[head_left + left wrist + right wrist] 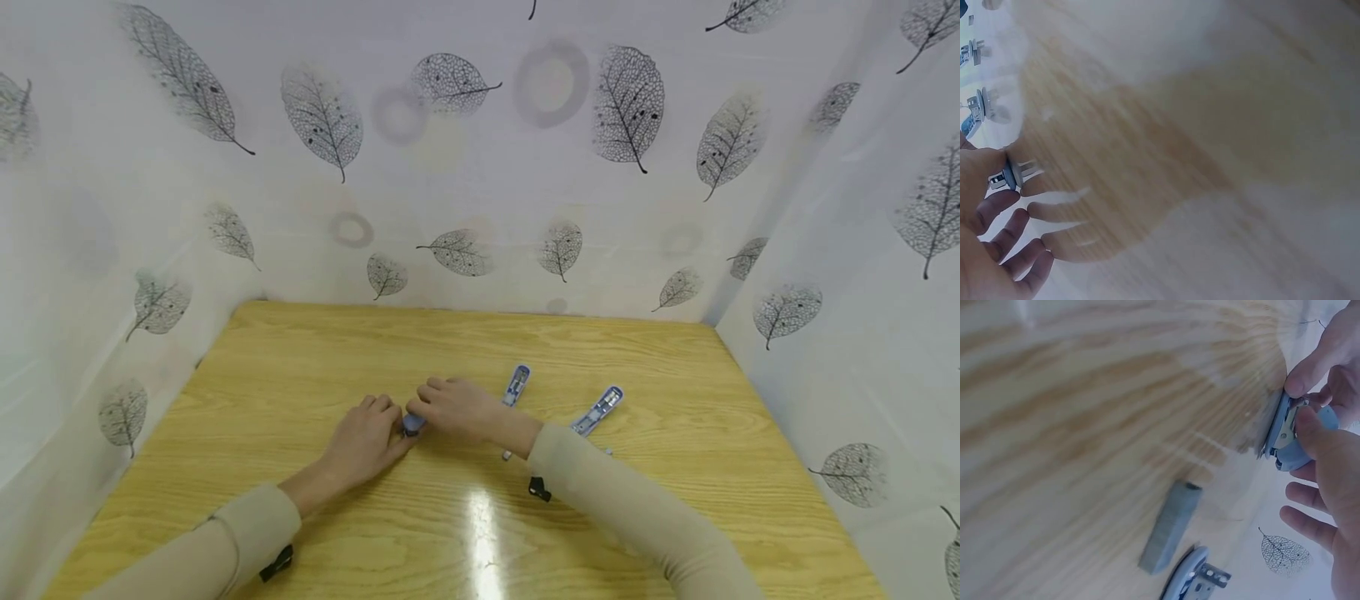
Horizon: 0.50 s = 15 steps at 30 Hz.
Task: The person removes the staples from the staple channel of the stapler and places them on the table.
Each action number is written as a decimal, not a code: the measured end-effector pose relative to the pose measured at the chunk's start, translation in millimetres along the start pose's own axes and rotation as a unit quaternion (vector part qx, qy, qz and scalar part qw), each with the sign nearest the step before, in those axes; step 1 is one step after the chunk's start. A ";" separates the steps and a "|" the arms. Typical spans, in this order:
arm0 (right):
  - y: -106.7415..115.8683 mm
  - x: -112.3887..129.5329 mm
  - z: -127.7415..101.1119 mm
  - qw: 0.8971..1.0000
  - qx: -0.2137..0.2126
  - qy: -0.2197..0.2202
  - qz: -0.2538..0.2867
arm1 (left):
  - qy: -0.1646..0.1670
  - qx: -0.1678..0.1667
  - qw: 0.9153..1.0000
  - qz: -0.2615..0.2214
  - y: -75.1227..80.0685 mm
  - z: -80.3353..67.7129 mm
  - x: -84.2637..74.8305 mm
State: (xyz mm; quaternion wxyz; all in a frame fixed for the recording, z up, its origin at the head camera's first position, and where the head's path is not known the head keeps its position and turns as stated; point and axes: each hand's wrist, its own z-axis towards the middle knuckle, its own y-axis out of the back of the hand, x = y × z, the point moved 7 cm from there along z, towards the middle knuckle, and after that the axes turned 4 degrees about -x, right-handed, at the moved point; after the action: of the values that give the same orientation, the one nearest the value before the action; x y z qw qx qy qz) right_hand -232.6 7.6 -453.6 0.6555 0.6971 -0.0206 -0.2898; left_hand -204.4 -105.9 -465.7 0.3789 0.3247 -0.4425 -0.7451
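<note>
A small blue stapler [412, 423] is between my two hands, just left of the table's middle. In the right wrist view its metal inside shows between the blue parts of the stapler [1294, 447]. My left hand [366, 437] holds one end of it between thumb and fingers. From the other side my right hand [463, 408] pinches the stapler, the thumb lying on its side. In the left wrist view only the end of the stapler [1011, 175] shows beside the fingers of my left hand [997, 244].
Two more opened staplers lie to the right, one stapler [517, 385] beyond my right wrist, the other stapler [598, 410] partly behind the forearm. A short grey staple strip [1171, 528] lies on the wooden table [337, 350]. Leaf-patterned sheets [465, 183] surround the table.
</note>
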 end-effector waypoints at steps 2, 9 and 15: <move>-0.5 -0.5 -0.8 1.000 0.002 -0.001 -0.003 | -0.003 0.000 1.000 0.002 0.5 0.2 -0.5; -2.0 -5.2 -3.9 1.000 0.008 -0.017 0.009 | -0.007 0.005 1.000 -0.003 1.2 -2.0 -1.4; 1.6 -13.1 -6.9 1.000 -0.013 -0.020 0.002 | -0.008 0.001 1.000 -0.008 1.3 -1.7 -0.8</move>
State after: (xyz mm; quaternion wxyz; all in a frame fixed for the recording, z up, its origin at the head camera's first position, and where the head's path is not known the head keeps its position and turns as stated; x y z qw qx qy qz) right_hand -239.9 18.9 -447.4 0.6648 0.6825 -0.0313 -0.3022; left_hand -202.3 -106.3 -465.1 0.3690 0.3228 -0.4438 -0.7501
